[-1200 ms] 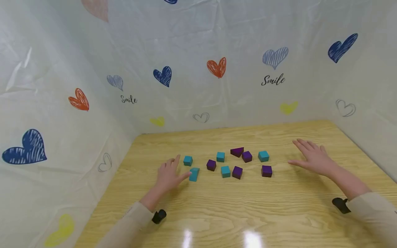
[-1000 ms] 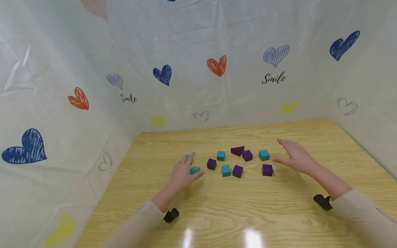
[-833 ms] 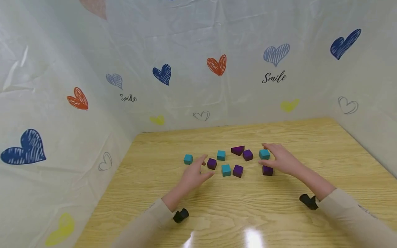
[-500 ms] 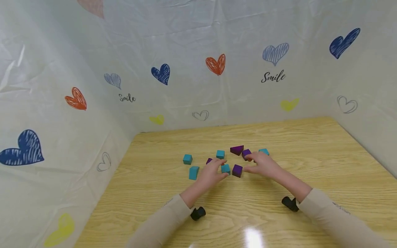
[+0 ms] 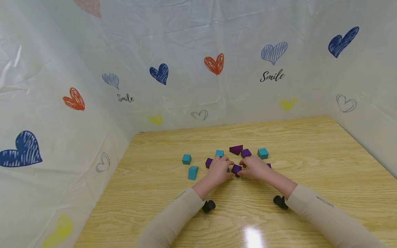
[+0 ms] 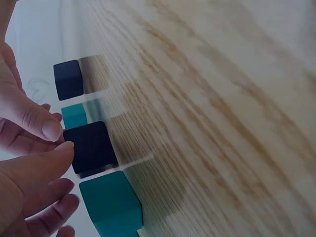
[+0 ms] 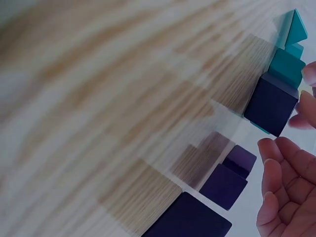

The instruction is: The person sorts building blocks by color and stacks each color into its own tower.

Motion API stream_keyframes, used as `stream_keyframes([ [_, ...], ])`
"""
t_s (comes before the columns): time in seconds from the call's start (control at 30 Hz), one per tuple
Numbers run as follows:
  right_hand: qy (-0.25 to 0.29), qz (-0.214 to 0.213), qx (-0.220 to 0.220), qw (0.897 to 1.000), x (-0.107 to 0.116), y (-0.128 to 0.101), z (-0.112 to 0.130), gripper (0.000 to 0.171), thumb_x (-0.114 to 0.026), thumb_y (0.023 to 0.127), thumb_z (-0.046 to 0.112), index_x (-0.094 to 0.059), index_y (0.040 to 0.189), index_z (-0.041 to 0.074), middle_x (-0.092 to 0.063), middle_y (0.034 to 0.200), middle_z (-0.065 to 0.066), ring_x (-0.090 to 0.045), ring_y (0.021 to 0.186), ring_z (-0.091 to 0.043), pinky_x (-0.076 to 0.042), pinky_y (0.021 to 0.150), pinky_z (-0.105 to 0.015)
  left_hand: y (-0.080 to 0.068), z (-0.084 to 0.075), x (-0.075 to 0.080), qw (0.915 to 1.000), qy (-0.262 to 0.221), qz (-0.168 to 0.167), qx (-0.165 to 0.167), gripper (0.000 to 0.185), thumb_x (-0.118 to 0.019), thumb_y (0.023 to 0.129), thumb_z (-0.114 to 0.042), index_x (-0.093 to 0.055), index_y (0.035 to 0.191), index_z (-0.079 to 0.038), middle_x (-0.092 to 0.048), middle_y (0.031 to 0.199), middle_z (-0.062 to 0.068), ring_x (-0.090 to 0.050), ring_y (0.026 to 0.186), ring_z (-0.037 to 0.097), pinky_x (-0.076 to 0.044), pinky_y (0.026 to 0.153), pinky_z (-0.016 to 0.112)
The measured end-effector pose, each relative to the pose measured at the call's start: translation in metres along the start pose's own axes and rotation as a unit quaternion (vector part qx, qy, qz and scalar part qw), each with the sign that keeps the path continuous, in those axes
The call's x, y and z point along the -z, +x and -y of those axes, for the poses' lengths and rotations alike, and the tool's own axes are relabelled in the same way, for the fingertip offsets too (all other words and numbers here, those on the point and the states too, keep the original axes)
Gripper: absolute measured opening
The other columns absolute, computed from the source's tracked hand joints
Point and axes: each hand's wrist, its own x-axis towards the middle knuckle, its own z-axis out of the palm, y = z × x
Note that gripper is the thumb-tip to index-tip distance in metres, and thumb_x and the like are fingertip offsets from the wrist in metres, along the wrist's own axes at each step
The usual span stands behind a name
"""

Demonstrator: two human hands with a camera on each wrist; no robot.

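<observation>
On the wooden table (image 5: 279,137) both hands meet over one purple cube (image 5: 236,169). My left hand (image 5: 228,168) pinches that purple cube (image 6: 91,148) with thumb and forefinger tips. A teal cube (image 6: 111,205) lies right beside it, mostly hidden under the left hand in the head view. My right hand (image 5: 243,168) comes in from the right, and its fingertips (image 7: 302,116) touch the other side of the purple cube (image 7: 270,103). Its remaining fingers are curled.
Loose blocks lie around the hands: a teal cube (image 5: 186,159), a teal block (image 5: 193,172), a purple cube (image 5: 209,162), a teal cube (image 5: 219,153), a purple wedge (image 5: 236,149), a purple cube (image 5: 246,153) and a teal cube (image 5: 263,153). Heart-printed sheets (image 5: 217,65) wall the table.
Both hands have moved inward from the outer ends of the row of blocks to the middle. Their fingers, spread before, have curled onto the central purple cube.
</observation>
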Motion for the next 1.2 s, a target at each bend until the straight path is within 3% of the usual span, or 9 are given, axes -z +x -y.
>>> stream_keyframes([
  [0.13,0.007,0.009,0.004,1.0,-0.001,0.002,0.001,0.023,-0.073,0.077,0.022,-0.07,0.088,0.003,-0.062,0.071,-0.001,-0.052,0.061,-0.012,-0.042,0.056,-0.025,0.002,-0.001,-0.001,0.9991,0.037,-0.009,-0.016,0.037,-0.071,0.078,-0.039,-0.067,0.111,-0.023,-0.058,0.098,-0.006,-0.038,0.075,0.012,-0.029,0.066,0.02],
  [0.4,-0.004,0.006,0.004,1.0,-0.003,0.004,0.003,0.021,-0.074,0.077,0.022,-0.07,0.086,0.004,-0.061,0.068,0.001,-0.048,0.059,-0.011,-0.037,0.055,-0.024,0.007,-0.003,-0.001,0.999,0.042,0.014,0.003,0.034,-0.069,0.079,-0.038,-0.068,0.111,-0.026,-0.058,0.094,-0.006,-0.04,0.074,0.012,-0.03,0.064,0.02],
  [0.77,0.039,0.028,-0.018,0.999,-0.002,0.005,0.001,0.021,-0.073,0.077,0.015,-0.069,0.092,0.001,-0.067,0.083,-0.006,-0.059,0.072,-0.015,-0.049,0.064,-0.03,0.008,-0.001,-0.004,0.9999,0.016,0.005,0.001,0.028,-0.069,0.079,-0.038,-0.071,0.103,-0.023,-0.058,0.086,-0.005,-0.041,0.069,0.012,-0.031,0.061,0.018],
  [1.0,0.08,0.048,-0.003,0.996,0.001,0.007,-0.004,0.022,-0.072,0.077,0.009,-0.069,0.096,-0.003,-0.068,0.088,-0.01,-0.061,0.08,-0.019,-0.05,0.071,-0.032,0.011,-0.007,-0.003,0.9958,-0.047,0.054,0.057,0.03,-0.068,0.082,-0.035,-0.068,0.107,-0.018,-0.067,0.095,-0.003,-0.061,0.083,0.014,-0.047,0.062,0.026],
  [1.2,0.105,0.062,0.015,0.992,0.003,0.009,-0.008,0.025,-0.072,0.076,0.006,-0.067,0.098,-0.005,-0.067,0.089,-0.011,-0.06,0.082,-0.02,-0.049,0.072,-0.033,0.01,-0.01,-0.006,0.987,-0.099,0.069,0.107,0.033,-0.068,0.081,-0.035,-0.066,0.108,-0.016,-0.062,0.075,-0.003,-0.053,0.062,0.01,-0.042,0.052,0.023],
])
